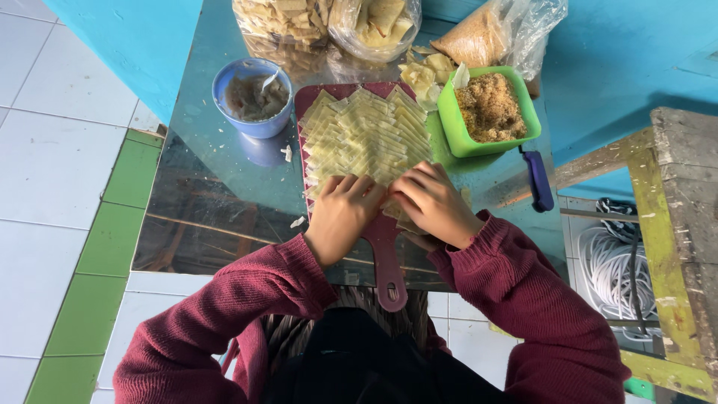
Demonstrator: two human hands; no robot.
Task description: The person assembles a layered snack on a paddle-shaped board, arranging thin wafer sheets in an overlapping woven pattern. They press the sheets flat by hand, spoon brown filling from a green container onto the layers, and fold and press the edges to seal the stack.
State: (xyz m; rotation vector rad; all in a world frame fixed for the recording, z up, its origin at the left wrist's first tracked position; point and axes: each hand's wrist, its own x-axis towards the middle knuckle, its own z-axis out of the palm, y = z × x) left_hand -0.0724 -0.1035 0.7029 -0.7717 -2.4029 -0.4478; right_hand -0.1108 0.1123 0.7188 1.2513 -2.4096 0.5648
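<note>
Both the left hand [340,213] and right hand [432,202] lie open, fingers flat, on pale yellow square dough wrappers [366,135] overlapped across the maroon plastic cutting board [389,258]; a nudge could slide the wrappers at the board's near edge off.

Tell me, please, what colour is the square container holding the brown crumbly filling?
Bright green; the square container shows clearly in the head view, right of the cutting board.

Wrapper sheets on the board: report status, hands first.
Left hand and right hand both flat on the near wrapper sheets. Sheets overlapped across the maroon cutting board. Green filling tub and blue bowl alongside.
</note>
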